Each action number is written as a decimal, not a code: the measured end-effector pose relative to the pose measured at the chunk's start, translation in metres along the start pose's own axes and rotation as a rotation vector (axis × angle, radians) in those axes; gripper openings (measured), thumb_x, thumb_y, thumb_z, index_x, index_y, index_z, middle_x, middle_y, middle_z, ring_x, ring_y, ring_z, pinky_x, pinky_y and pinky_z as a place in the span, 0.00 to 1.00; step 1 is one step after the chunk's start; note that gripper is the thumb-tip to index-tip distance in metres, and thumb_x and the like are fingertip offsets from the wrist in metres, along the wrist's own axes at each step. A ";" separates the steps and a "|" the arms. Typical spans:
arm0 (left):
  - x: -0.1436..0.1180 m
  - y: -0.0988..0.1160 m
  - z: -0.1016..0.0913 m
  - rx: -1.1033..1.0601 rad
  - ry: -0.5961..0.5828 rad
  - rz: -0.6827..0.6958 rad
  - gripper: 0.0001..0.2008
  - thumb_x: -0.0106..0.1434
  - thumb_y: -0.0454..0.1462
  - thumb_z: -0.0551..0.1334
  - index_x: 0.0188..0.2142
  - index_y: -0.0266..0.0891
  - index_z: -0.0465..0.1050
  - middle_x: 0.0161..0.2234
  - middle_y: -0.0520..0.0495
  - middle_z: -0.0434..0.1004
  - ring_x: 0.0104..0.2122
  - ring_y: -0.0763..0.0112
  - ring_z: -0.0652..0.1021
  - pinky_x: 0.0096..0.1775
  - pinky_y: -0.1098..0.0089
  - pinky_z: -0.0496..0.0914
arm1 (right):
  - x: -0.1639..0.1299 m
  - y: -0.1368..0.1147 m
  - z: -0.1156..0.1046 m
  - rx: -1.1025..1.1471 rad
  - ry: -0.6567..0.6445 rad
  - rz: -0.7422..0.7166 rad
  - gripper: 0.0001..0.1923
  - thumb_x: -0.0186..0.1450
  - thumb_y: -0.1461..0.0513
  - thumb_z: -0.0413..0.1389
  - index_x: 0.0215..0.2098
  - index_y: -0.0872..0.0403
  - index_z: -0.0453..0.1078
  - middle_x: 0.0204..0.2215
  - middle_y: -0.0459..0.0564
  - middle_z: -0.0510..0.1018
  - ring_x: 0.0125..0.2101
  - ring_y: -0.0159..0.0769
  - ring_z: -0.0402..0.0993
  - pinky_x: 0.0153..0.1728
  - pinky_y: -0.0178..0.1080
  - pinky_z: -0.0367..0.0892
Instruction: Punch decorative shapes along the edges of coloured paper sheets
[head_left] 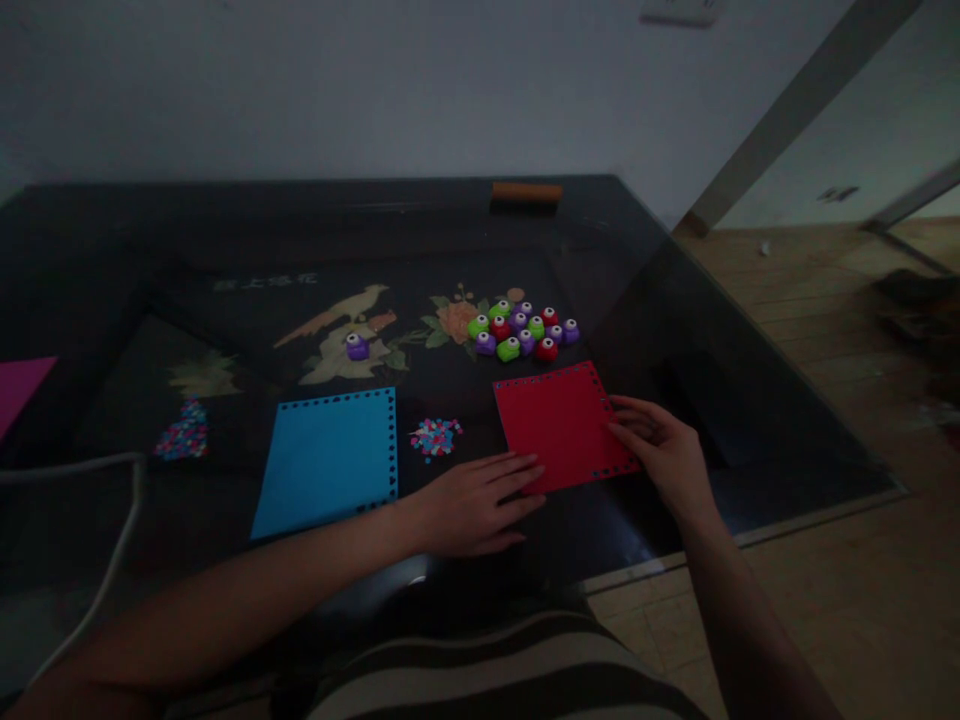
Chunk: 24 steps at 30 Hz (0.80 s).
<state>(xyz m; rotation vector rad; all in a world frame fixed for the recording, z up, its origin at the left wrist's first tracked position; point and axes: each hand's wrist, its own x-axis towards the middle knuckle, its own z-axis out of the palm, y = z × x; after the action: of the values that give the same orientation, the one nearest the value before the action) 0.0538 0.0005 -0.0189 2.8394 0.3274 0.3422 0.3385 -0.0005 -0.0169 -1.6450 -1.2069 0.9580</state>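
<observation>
A red sheet of paper [562, 425] lies on the dark table, with small punched shapes along its top, right and part of its bottom edge. My right hand [664, 450] pinches its right edge between thumb and fingers. Spread out flat, my left hand [480, 505] touches the sheet's lower left corner with its fingertips. To the left, a blue sheet of paper [326, 460] has holes punched along its top and right edges. Between the sheets sits a small pile of coloured paper bits [435, 438].
Beyond the red sheet stand several green, red and purple craft punches [521, 330]; one purple punch [357, 347] is apart. More paper bits [184, 432] lie at left, near a pink sheet [22, 390]. A brownish-orange roll-like object [526, 192] rests at the table's back edge.
</observation>
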 end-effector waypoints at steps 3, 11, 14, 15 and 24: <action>0.000 0.001 0.001 0.003 0.008 0.001 0.22 0.67 0.43 0.53 0.55 0.32 0.66 0.60 0.33 0.62 0.62 0.54 0.60 0.60 0.59 0.59 | -0.002 0.000 0.000 -0.011 0.033 -0.023 0.22 0.54 0.57 0.64 0.47 0.51 0.72 0.37 0.50 0.78 0.30 0.34 0.74 0.31 0.38 0.69; -0.001 0.001 0.001 0.025 0.023 -0.013 0.22 0.66 0.43 0.54 0.55 0.34 0.65 0.60 0.35 0.62 0.61 0.56 0.61 0.59 0.57 0.59 | -0.002 0.003 -0.001 -0.166 0.113 -0.140 0.17 0.57 0.58 0.61 0.44 0.52 0.74 0.40 0.54 0.78 0.37 0.41 0.74 0.38 0.45 0.69; 0.000 0.001 0.001 0.033 0.028 -0.019 0.22 0.66 0.44 0.54 0.55 0.35 0.65 0.60 0.35 0.63 0.61 0.56 0.63 0.60 0.55 0.58 | -0.001 0.006 -0.002 -0.230 0.080 -0.155 0.14 0.58 0.58 0.60 0.42 0.53 0.74 0.40 0.54 0.79 0.37 0.42 0.74 0.39 0.46 0.69; 0.000 0.001 0.001 0.037 0.029 -0.021 0.22 0.66 0.44 0.55 0.55 0.35 0.65 0.60 0.35 0.64 0.61 0.56 0.63 0.60 0.55 0.58 | -0.001 0.006 -0.002 -0.235 0.076 -0.156 0.14 0.58 0.58 0.60 0.42 0.53 0.74 0.41 0.54 0.79 0.37 0.43 0.74 0.39 0.46 0.69; 0.000 0.001 0.001 0.061 0.008 -0.022 0.22 0.66 0.44 0.54 0.56 0.35 0.65 0.60 0.36 0.64 0.61 0.56 0.62 0.60 0.54 0.57 | -0.002 0.003 -0.002 -0.249 0.049 -0.162 0.12 0.60 0.59 0.56 0.42 0.53 0.75 0.41 0.53 0.79 0.40 0.43 0.75 0.41 0.46 0.67</action>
<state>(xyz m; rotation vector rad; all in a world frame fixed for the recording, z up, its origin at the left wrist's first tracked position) 0.0544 -0.0011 -0.0193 2.8922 0.3766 0.3443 0.3410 -0.0037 -0.0191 -1.7194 -1.4481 0.6849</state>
